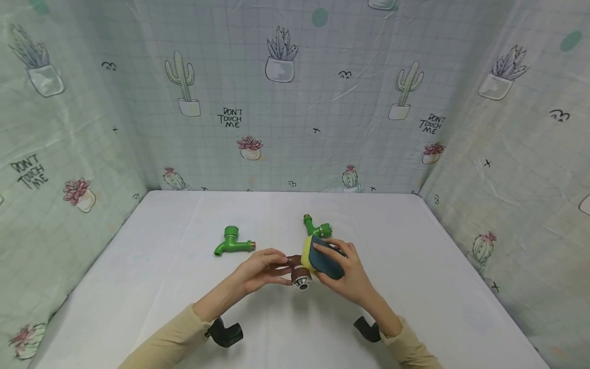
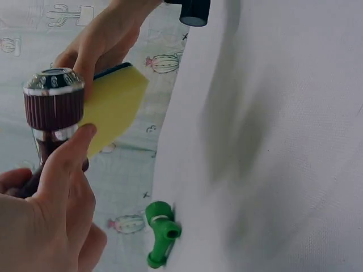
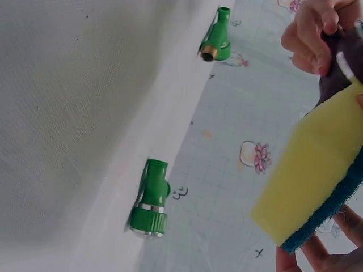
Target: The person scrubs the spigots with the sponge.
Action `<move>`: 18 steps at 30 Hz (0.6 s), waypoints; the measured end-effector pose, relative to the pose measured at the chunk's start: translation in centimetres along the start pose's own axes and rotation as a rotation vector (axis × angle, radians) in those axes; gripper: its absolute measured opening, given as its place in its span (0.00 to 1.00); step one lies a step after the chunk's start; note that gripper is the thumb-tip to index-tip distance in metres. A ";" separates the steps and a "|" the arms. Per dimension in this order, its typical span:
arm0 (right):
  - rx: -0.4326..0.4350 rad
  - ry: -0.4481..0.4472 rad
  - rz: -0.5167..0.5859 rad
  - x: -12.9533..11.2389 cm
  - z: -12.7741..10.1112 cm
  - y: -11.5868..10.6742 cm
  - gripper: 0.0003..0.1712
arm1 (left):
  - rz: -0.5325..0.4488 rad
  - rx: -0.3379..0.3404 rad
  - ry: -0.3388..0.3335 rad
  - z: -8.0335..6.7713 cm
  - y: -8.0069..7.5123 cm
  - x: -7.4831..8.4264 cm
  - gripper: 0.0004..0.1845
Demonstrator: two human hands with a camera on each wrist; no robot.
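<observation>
Over the middle of the table, my left hand (image 1: 259,271) grips a dark brown water tap (image 1: 300,273) by its narrower body. The tap's ribbed knob with a silvery, faceted cap tilts toward me; the left wrist view shows the knob (image 2: 54,110) up close. My right hand (image 1: 352,277) holds a scouring sponge (image 1: 327,262), yellow foam on one side and dark blue-green scrub on the other. Its yellow face (image 3: 317,164) is against the tap beside the knob. Part of the tap's body is hidden by my left fingers and the sponge.
Two green taps lie on the white table (image 1: 152,256) beyond my hands: one green tap (image 1: 232,246) to the left, another green tap (image 1: 314,228) right behind the sponge. Black curved pieces show by the left wrist (image 1: 226,334) and right wrist (image 1: 367,329). Patterned curtains (image 1: 295,128) enclose the table.
</observation>
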State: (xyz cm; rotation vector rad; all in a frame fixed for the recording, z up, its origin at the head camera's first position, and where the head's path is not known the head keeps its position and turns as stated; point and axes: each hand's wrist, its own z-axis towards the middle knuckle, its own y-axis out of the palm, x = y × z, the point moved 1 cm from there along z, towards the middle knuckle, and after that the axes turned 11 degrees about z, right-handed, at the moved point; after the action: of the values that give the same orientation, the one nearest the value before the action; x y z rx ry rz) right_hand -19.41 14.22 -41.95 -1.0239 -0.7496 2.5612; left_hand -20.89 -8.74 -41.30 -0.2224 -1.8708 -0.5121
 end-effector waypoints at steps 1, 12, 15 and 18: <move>0.000 -0.001 0.007 0.0 0.0 -0.1 0.34 | 0.004 -0.038 -0.027 0.0 0.0 0.0 0.06; -0.108 -0.092 0.049 0.2 0.1 -0.1 0.36 | 0.188 -0.535 -0.169 0.5 0.1 -0.2 0.22; -0.146 -0.072 0.075 0.4 0.2 -0.3 0.35 | 0.242 -0.444 -0.122 0.5 0.4 -0.6 0.20; -0.160 -0.046 0.090 0.5 0.5 -0.8 0.33 | 0.337 -0.307 -0.007 0.6 0.5 -0.8 0.20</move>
State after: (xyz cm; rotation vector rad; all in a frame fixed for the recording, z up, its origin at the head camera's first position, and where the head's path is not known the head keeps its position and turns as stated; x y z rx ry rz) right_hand -20.04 14.93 -41.51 -1.0717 -0.9546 2.6443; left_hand -20.97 -7.96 -42.09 -0.7309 -1.7083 -0.5612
